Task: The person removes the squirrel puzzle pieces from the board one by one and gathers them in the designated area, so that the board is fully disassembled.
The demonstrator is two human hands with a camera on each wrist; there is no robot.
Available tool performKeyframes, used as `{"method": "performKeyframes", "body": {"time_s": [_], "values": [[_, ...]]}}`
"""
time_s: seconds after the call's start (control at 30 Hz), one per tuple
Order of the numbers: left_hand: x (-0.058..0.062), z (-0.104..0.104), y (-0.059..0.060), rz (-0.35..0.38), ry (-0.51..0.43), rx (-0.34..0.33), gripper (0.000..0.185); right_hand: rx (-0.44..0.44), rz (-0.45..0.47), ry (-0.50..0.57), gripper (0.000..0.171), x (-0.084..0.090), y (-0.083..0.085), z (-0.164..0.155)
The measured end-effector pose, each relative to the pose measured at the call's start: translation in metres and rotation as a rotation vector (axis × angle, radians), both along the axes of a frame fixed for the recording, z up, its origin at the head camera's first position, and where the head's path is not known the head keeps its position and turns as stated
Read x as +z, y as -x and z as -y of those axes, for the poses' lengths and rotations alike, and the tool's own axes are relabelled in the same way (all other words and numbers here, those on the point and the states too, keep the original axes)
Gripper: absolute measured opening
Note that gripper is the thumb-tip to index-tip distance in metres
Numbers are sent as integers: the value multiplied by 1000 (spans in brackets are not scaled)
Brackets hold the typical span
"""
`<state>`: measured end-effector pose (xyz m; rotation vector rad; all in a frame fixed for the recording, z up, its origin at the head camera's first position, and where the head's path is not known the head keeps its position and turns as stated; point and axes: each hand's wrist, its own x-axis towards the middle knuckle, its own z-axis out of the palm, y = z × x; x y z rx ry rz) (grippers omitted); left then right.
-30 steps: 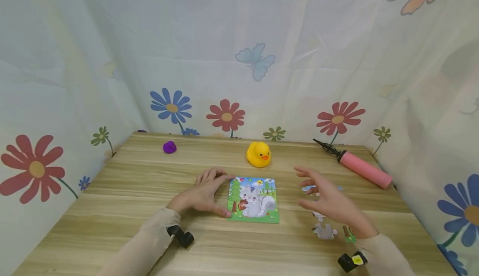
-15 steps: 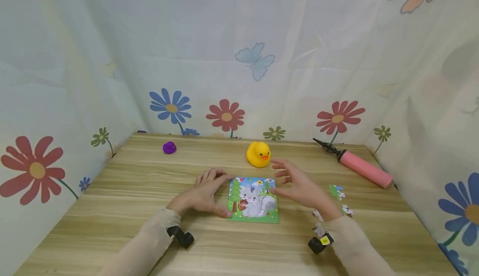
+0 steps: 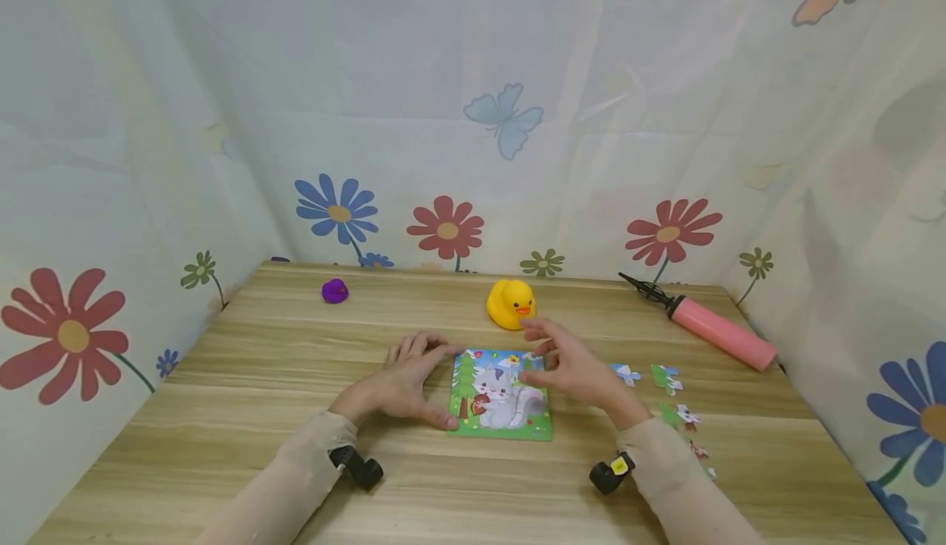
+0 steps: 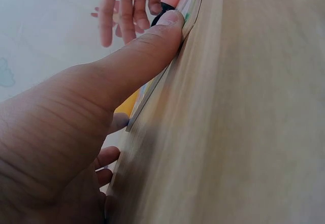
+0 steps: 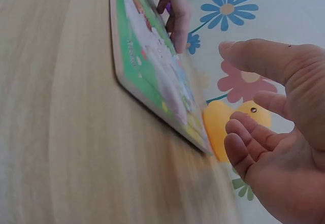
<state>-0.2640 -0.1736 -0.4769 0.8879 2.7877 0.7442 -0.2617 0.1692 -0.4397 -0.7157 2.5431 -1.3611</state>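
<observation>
A square picture puzzle board (image 3: 497, 401) with a grey squirrel holding an acorn lies flat on the wooden table. At its left side rests my left hand (image 3: 402, 381), the thumb on the near left corner and the index finger by the far left corner. In the left wrist view the thumb (image 4: 147, 49) lies along the board's edge. My right hand (image 3: 572, 364) hovers over the board's right side, fingers spread and holding nothing. From the right wrist view, its thumb (image 5: 254, 56) and fingers are apart, above the board (image 5: 157, 71).
Several loose jigsaw pieces (image 3: 668, 377) lie to the right, partly hidden behind my right forearm. A yellow rubber duck (image 3: 510, 305) sits just behind the board. Farther off are a small purple duck (image 3: 335, 291) at left and a pink hand pump (image 3: 720, 332) at right.
My right hand has moved left from above the loose pieces to the board's right side, uncovering some of the pieces. The left hand and the board have stayed in place.
</observation>
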Motion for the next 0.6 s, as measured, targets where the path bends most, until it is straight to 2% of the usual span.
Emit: {"method": "performKeyframes", "body": {"time_s": [0.37, 0.6], "values": [[1, 0, -1, 2, 8, 4, 121, 15, 15, -31, 81, -14, 2, 1], [3, -1, -2, 11, 13, 8, 120, 22, -7, -101, 70, -16, 0, 0]]}}
